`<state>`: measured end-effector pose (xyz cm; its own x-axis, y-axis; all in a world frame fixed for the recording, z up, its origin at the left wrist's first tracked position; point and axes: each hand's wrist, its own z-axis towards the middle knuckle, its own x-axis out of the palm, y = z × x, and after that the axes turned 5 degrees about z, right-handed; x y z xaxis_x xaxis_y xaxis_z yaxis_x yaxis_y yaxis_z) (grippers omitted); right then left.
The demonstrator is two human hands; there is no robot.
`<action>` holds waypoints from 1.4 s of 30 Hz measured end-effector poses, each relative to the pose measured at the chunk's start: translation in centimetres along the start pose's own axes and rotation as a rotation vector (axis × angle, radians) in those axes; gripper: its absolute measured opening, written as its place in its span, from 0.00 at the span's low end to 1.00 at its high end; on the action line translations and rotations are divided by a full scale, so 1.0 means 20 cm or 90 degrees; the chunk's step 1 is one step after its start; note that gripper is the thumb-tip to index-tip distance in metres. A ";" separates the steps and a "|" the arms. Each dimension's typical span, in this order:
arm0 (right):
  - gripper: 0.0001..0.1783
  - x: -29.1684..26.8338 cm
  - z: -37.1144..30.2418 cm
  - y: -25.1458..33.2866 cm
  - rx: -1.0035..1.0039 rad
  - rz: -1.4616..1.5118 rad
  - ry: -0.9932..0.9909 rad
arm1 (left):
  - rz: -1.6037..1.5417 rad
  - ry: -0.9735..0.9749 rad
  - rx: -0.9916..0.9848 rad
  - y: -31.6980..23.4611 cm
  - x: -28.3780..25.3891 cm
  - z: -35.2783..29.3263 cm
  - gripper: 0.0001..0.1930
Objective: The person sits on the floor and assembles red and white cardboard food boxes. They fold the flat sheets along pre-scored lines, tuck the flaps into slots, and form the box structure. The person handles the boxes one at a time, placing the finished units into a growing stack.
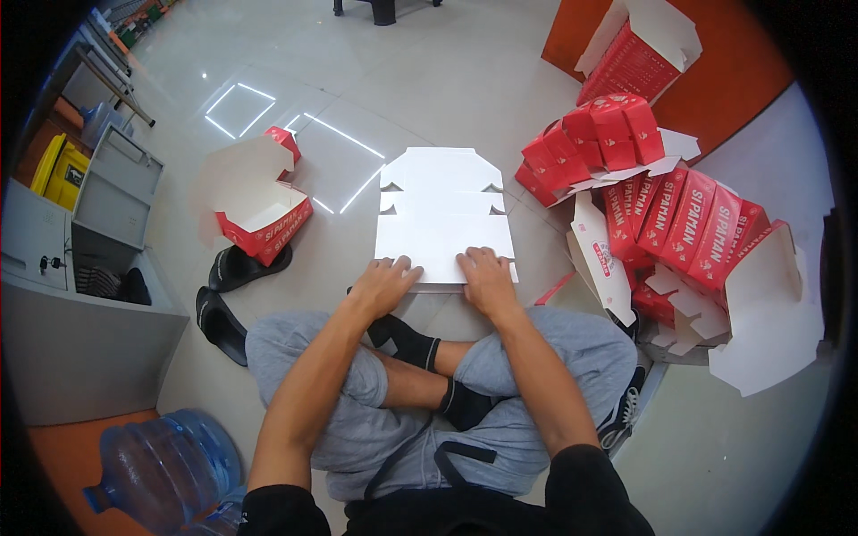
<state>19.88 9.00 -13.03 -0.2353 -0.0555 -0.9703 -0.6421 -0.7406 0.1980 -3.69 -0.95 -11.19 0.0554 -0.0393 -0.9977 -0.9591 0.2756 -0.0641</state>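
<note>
On the floor before my crossed legs lies a flat white cardboard box blank [444,230], inner side up, with notches along both side edges. My left hand [386,284] grips its near edge left of the middle, fingers bent over the top. At the right part of the same edge, my right hand [488,279] holds on in a similar way. A greyish strip shows below the near edge between the hands. What the undersides of the fingers do is hidden.
A red and white folded box [268,228] stands open at left, by black sandals [223,326]. Many red boxes [684,219] pile up at right, with more stacked behind [635,54]. A grey cabinet [98,330] and blue water bottles [165,464] are at left.
</note>
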 end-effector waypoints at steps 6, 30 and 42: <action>0.18 0.05 0.04 0.00 -0.057 0.110 0.035 | 0.073 -0.083 -0.021 -0.06 -0.01 0.02 0.26; 0.33 0.27 0.24 -0.08 -0.064 0.054 -0.016 | -0.073 0.011 -0.075 0.03 0.34 0.28 0.37; 0.31 0.28 0.24 -0.02 -0.018 0.052 -0.027 | 0.016 -0.030 -0.160 -0.09 0.38 0.28 0.36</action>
<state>15.38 12.22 -18.00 -0.3170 -0.0895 -0.9442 -0.5986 -0.7533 0.2724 -0.05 3.72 -18.79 0.0372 0.0118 -0.9992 -0.9989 0.0275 -0.0369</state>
